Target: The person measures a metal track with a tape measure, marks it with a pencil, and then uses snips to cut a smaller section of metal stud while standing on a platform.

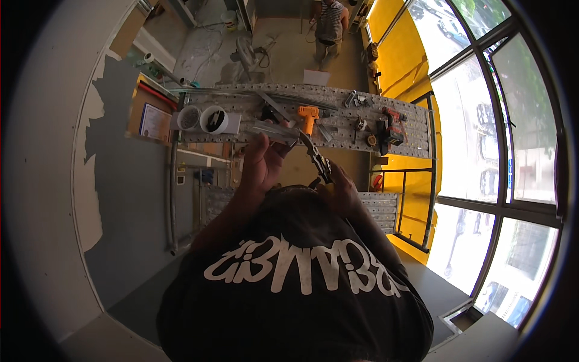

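My left hand (263,163) is raised with its fingers closed around a short length of metal channel (274,131). In my right hand (341,192) is a pair of tin snips (315,158), gripped by the handles. The snips' jaws point up and left and meet the right end of the channel; I cannot tell whether they bite into it. Just beyond, an orange cordless drill (309,116) lies on a perforated metal scaffold platform (338,137). Left of the drill, a dark angled metal piece (274,107) lies partly behind the channel.
Two white buckets (214,120) stand at the platform's left end. Toward its right lie a red and black power drill (392,128), a tape measure (360,124) and small metal brackets (357,99). A person (330,27) stands on the floor below, near a fan (244,53). Windows (470,120) line the right.
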{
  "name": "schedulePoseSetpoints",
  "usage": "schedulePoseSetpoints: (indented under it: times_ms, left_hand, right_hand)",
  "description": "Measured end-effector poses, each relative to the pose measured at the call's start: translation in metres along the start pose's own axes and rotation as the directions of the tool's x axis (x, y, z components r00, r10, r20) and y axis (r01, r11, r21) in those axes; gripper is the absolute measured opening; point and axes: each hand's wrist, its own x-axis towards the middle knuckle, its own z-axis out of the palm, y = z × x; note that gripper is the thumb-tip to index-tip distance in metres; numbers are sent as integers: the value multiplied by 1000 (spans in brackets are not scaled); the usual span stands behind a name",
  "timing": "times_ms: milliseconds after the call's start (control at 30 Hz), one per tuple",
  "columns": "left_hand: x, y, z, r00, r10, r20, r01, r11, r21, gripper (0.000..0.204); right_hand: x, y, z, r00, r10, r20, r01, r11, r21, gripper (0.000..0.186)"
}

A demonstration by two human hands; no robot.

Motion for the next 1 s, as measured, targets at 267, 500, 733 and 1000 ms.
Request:
schedulePoseSetpoints:
  times_ms: [267,500,733,1000]
  left_hand:
    - [7,25,-8,993,-112,-32,114,992,60,41]
    - [18,47,6,989,-141,-45,148,954,262,41]
    - [24,56,7,984,-158,-75,175,911,373,35]
    - [34,49,15,976,-55,-210,167,808,565,31]
  right_hand:
    - [-2,-6,-14,997,33,73,-30,999,-36,65]
    - [4,-19,-26,991,67,118,-51,989,-135,64]
    - [12,-27,-29,977,115,182,-98,990,-99,61]
    - [18,-16,-20,982,107,156,-61,959,-277,64]
